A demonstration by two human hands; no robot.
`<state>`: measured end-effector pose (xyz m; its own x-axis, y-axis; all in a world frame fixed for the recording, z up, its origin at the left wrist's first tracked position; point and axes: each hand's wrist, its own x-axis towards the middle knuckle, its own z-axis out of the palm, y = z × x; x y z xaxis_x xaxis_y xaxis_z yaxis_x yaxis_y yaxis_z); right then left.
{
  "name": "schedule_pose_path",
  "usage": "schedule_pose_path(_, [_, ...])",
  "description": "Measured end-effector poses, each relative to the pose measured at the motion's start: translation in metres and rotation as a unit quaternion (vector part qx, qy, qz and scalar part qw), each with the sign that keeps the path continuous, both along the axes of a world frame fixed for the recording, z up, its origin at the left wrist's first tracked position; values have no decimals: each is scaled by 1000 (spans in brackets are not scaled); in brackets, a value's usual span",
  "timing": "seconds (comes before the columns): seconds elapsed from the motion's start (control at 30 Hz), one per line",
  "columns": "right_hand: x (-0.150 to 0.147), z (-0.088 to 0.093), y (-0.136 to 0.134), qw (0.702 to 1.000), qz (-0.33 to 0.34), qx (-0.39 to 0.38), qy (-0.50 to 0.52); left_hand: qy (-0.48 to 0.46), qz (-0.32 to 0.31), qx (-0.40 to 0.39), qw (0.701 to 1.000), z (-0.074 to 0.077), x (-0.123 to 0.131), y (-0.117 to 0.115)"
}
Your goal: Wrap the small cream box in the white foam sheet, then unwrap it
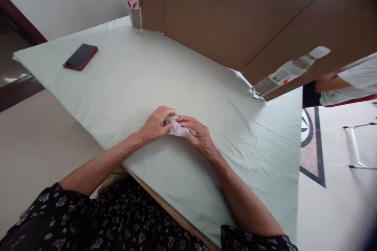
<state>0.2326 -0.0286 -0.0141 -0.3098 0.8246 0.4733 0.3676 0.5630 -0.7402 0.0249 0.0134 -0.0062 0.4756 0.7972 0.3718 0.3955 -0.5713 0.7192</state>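
A small crumpled piece of thin white tissue [177, 128] is held between my two hands, just above the near part of the table. My left hand [156, 124] pinches its left end between thumb and fingers. On the other side, my right hand [201, 135] grips the right end, with the thumb below and the fingers curled over the top. Part of the tissue is hidden behind my fingers, and I cannot tell whether it wraps anything.
Pale green cloth covers the table [118, 82]. A phone in a red case [81, 56] lies at the left. Brown cardboard [203, 11] stands across the back, with a water bottle [134, 2] and another bottle [288, 72] against it. Someone's arm [332, 82] shows at right.
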Motion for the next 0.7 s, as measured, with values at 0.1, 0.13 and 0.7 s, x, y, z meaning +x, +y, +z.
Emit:
schedule_pose_path(0.1, [3,-1,-2,1000,12,10,-15,8,-49,26,998,4,-11,-1])
schedule_pose_path(0.13, [5,-2,-3,999,19,18,-22,14,-68,30,997,4,-15,-3])
schedule_pose_path(0.7, [3,15,20,977,22,-213,20,0,-7,-293,956,22,-7,7])
